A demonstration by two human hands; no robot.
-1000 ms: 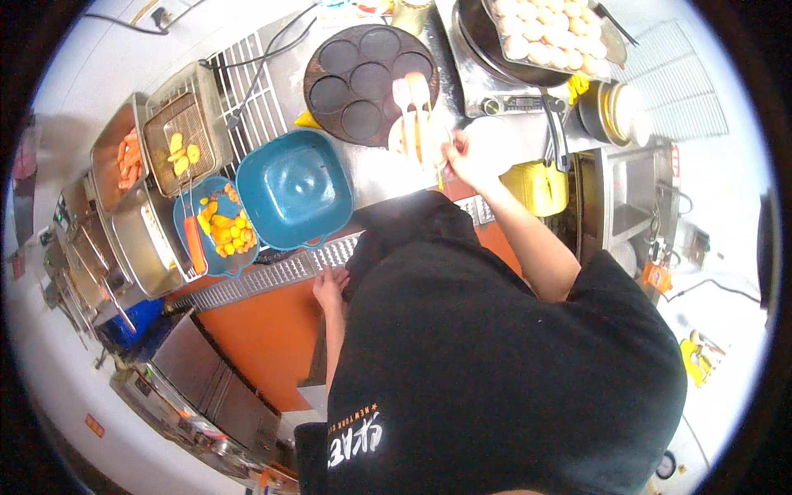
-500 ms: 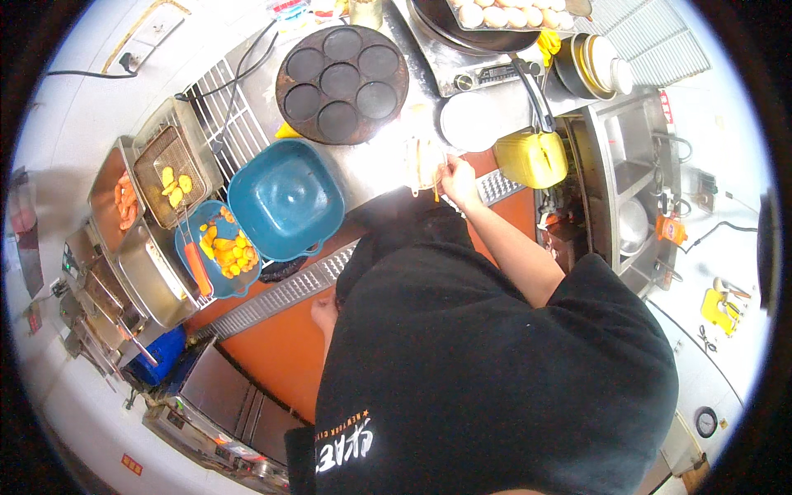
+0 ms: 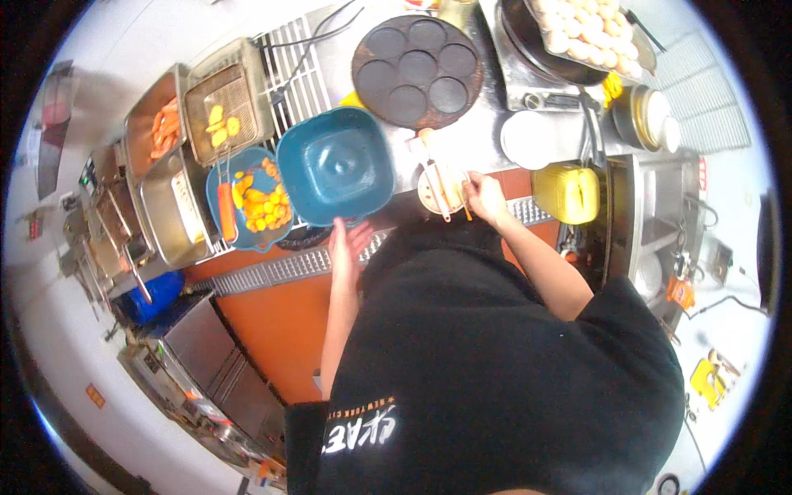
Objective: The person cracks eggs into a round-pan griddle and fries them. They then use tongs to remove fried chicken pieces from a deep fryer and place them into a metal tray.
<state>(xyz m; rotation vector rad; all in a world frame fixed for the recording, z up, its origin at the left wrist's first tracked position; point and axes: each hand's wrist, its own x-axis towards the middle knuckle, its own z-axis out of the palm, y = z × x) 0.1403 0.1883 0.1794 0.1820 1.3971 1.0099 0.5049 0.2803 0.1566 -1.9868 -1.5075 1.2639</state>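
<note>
My right hand (image 3: 485, 196) pinches the near right rim of a pale round tub (image 3: 424, 195) at the counter's front edge. Across the tub lie slim pinkish and orange handles; what tools they belong to I cannot make out. My left hand (image 3: 351, 243) is open, fingers apart, just below the front edge of an empty square blue basin (image 3: 337, 165). Whether the fingertips touch that basin I cannot tell. Left of it, a smaller blue basin (image 3: 276, 239) holds yellow-orange pieces and an orange-handled tool (image 3: 226, 213).
Behind the tub lies a dark round pan with several hollows (image 3: 418, 68). A white round lid or plate (image 3: 525, 139), a yellow jug (image 3: 566, 195) and a tray of eggs (image 3: 590, 33) over a black pan are to the right. A wire basket (image 3: 227, 103) stands left.
The view has swung left, so the counter's things appear farther right. My left hand has risen from beside my body to the square basin. My right hand stays at the tub.
</note>
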